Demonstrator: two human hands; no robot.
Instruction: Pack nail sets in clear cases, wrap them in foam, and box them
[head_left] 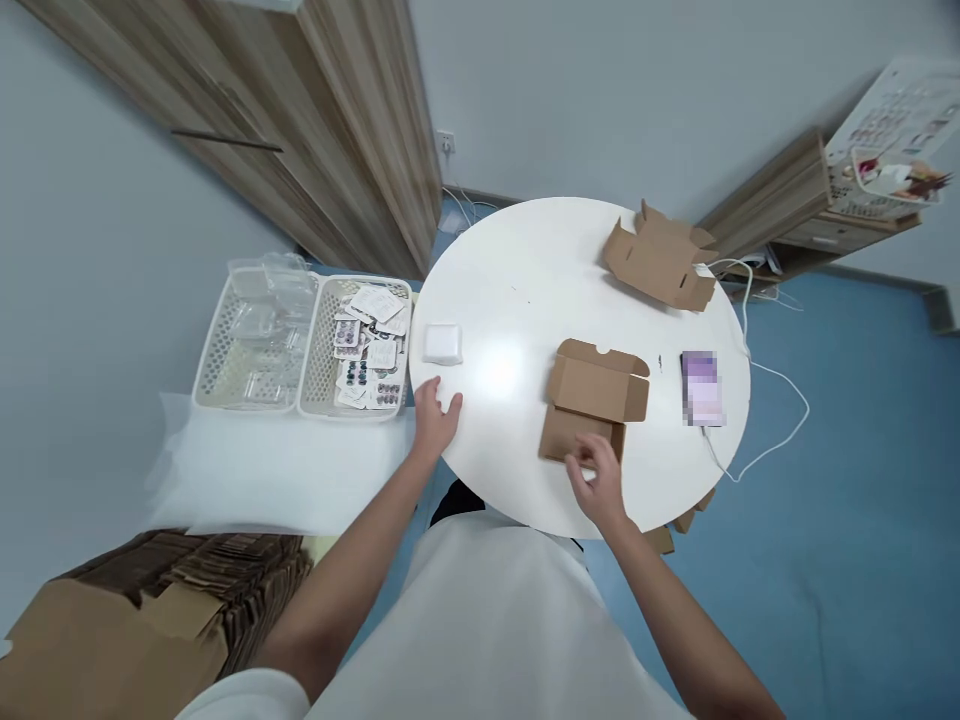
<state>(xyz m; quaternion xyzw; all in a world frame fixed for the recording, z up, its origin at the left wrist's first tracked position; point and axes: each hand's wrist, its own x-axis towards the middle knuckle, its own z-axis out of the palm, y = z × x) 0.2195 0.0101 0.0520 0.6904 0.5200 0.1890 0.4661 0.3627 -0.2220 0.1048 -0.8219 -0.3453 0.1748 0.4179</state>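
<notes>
At the left edge of the round white table, my left hand (437, 418) has its thumb and fingers apart and holds nothing. Just beyond its fingertips lies a small white wrapped packet (442, 343). My right hand (600, 482) is over the near edge of a brown cardboard box (600, 388), its fingers loosely curved with a gap to the thumb. Nothing shows in that hand; whether it touches the box I cannot tell. The box stands with its lid folded back, and the hand hides part of its tray.
A partly folded cardboard box (660, 262) lies at the table's (525, 250) far right. A phone-like purple object (702, 390) with a white cable is on the right. Left of the table are a basket of printed cards (369, 350), a basket of clear plastic cases (259, 335) and stacked flat cardboard (150, 630).
</notes>
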